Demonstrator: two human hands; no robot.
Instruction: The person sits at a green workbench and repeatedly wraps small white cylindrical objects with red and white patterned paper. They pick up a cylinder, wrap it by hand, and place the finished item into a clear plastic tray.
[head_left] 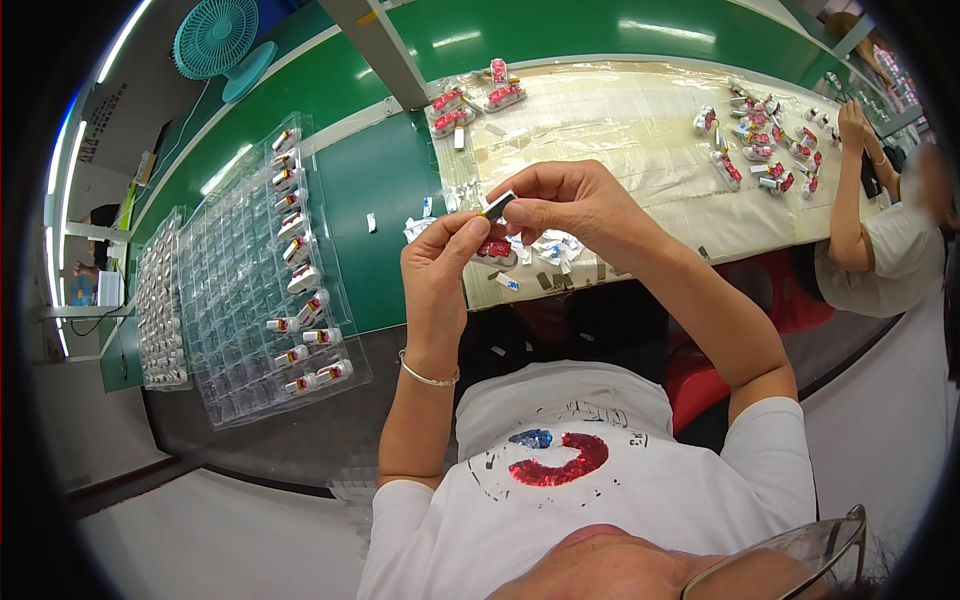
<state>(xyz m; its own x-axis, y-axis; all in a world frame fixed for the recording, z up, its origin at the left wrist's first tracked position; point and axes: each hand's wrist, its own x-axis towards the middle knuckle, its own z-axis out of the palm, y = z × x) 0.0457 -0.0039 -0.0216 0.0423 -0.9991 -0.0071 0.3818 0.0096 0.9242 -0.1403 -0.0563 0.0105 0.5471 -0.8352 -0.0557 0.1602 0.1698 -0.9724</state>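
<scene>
Between both hands, above the near edge of the table, is a small flat rectangular piece (498, 206), dark on its face with a white edge and a yellowish end. My left hand (440, 250) pinches its lower left end between thumb and finger. On its upper right end, my right hand (585, 205) closes with thumb and bent fingers. Just beneath the hands lies a red-and-clear packaged item (496, 252), partly hidden by them. White and blue paper scraps (556, 248) are scattered beside it, and several dark strips (553, 282) lie along the table edge.
A clear compartment tray (235, 260) on the left holds white items with red labels; another filled tray (163, 300) stands beyond it. Red-and-white packages (462, 108) sit ahead near a metal post (375, 50). Rightward are a pile of packages (765, 140) and a co-worker (870, 220).
</scene>
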